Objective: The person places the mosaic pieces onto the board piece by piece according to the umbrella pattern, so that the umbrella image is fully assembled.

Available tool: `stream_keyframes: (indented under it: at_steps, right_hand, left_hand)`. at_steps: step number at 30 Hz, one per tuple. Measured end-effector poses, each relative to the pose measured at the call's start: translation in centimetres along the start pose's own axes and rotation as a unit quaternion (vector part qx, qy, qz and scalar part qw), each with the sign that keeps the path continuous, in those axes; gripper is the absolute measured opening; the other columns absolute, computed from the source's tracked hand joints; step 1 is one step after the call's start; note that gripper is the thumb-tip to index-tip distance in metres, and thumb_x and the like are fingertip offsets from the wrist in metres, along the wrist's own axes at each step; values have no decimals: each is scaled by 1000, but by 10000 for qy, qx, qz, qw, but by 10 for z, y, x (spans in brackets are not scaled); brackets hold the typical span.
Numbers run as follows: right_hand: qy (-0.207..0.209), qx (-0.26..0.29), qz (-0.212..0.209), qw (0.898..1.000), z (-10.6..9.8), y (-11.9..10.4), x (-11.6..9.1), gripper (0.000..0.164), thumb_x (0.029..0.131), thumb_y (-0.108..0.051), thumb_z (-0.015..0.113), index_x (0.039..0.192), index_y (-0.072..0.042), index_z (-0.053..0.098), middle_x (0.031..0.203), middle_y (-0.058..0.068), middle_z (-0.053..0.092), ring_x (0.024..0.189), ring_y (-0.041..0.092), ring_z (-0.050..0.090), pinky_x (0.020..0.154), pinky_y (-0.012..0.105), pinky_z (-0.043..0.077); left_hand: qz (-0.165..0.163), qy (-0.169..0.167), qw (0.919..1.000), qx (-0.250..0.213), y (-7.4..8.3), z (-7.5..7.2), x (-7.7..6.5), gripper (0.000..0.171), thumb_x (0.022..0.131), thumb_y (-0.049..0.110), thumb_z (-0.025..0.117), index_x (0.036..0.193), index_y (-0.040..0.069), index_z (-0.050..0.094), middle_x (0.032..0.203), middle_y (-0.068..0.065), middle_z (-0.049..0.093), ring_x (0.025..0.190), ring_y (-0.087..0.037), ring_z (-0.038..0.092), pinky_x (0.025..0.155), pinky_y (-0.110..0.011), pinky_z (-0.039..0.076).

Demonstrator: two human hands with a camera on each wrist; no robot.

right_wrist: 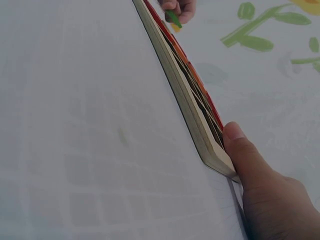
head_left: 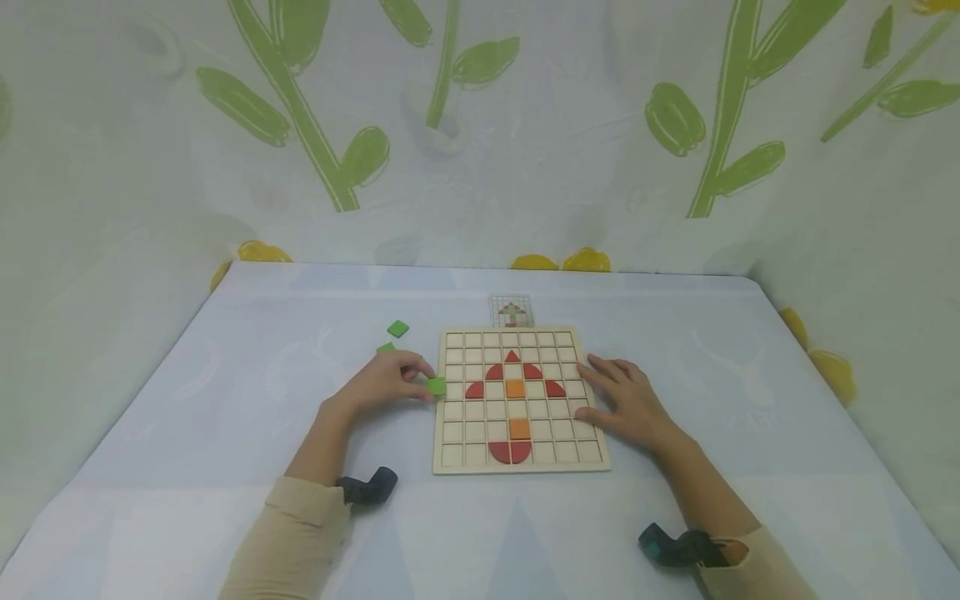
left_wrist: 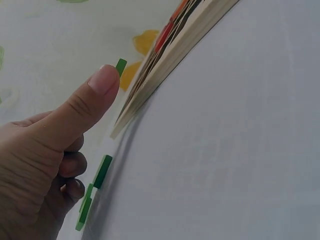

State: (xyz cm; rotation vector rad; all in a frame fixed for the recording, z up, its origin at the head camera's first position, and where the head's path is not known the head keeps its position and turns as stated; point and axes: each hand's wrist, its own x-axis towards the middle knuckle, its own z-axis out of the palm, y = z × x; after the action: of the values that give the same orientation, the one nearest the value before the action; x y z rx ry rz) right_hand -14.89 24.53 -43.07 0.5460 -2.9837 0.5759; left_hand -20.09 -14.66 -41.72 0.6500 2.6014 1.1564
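My left hand (head_left: 384, 382) pinches a green square tile (head_left: 437, 386) between thumb and fingers at the left edge of a wooden grid board (head_left: 476, 432). In the left wrist view the tile (left_wrist: 120, 66) shows edge-on past the thumb. My right hand (head_left: 626, 404) rests on the board's right edge, its fingers spread and the thumb lying on the rim. On the board sit a red triangle (head_left: 512, 357), several red quarter-circle pieces (head_left: 555, 389) and two orange squares (head_left: 515, 389), one above the other with a gap between.
A small pattern card (head_left: 512, 309) lies behind the board, showing a coloured figure on a grid. Loose green tiles (head_left: 398, 328) lie left of the board, some partly hidden by my left hand. The white table (head_left: 225, 400) meets a wall painted with plants.
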Motion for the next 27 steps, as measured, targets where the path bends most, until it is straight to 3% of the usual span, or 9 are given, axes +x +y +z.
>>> stream_keyframes:
  at_steps: [15, 27]
  right_hand:
    - [13, 34, 0, 10000, 1, 3, 0, 74, 79, -51, 67, 141, -16, 45, 149, 10, 36, 131, 38, 29, 101, 62, 26]
    - [22, 70, 26, 10000, 1, 1, 0, 74, 79, -51, 67, 141, -16, 46, 149, 9, 37, 132, 38, 29, 101, 62, 26]
  left_hand:
    - [156, -30, 9999, -37, 19, 16, 13, 34, 65, 30, 85, 92, 14, 71, 65, 4, 39, 68, -14, 40, 65, -28, 35]
    - [737, 79, 9971, 183, 32, 33, 26, 32, 67, 31, 84, 90, 13, 71, 61, 7, 37, 67, -11, 39, 64, -26, 34]
